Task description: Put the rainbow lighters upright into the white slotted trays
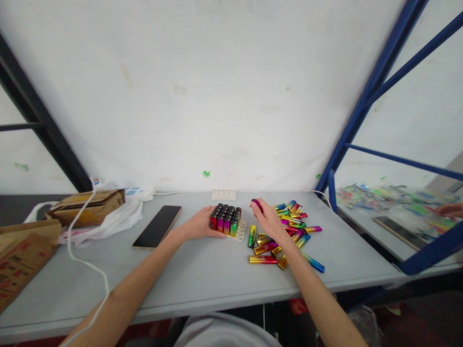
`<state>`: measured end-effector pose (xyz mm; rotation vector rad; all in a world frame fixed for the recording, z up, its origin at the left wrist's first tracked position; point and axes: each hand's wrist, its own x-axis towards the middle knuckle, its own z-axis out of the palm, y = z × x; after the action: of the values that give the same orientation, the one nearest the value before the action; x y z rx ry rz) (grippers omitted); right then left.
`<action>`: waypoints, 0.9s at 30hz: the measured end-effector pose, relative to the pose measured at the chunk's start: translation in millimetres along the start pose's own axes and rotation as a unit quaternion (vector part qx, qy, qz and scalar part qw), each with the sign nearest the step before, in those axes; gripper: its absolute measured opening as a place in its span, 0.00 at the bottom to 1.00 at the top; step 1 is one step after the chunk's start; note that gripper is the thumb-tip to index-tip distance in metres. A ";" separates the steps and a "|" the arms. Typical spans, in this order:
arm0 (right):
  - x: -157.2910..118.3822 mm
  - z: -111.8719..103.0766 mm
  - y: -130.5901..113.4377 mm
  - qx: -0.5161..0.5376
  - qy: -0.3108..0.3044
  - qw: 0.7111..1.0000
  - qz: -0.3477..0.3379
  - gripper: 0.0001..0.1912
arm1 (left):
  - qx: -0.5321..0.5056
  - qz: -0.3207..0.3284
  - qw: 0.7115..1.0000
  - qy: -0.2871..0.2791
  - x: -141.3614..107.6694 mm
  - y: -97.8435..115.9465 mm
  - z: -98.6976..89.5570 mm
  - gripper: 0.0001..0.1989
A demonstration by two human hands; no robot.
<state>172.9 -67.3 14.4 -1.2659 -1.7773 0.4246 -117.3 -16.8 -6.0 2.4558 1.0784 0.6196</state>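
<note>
Upright lighters (226,222) with black tops and shiny coloured bodies stand in rows in a white tray (240,232) with holes. Several holes along its right side show bare. My left hand (201,223) curls around the left side of this block, its thumb along the near edge. Held in the fingers of my right hand (268,220) is a purple-red lighter (257,204), raised above the table to the right of the tray. Below that hand lies a heap of loose metallic lighters (266,247); my forearm hides some of them. A green lighter (252,236) lies between tray and heap.
A second white tray (223,194) lies by the wall. Left of my hand is a dark phone (157,226). Cardboard boxes (87,207), a plastic bag and a white cable (88,266) occupy the left. Past the blue frame (347,130), a person's hand (450,210) shows.
</note>
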 end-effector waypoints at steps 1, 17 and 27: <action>-0.2 0.8 0.8 0.003 -0.019 1.000 -0.018 0.19 | -0.002 0.003 1.000 0.001 0.2 -0.3 0.3 0.41; -1.3 0.3 -0.5 -0.180 -0.115 0.976 -0.052 0.13 | -0.001 0.005 1.000 0.009 -0.4 -0.1 0.5 0.41; -2.0 1.5 0.0 -0.215 -0.146 0.965 -0.032 0.11 | 0.002 -0.002 1.000 0.006 0.1 -3.2 1.9 0.42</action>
<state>171.8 -68.7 12.7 -1.4940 -2.2410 0.1985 -118.1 -15.1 -9.2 2.4553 1.0894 0.6321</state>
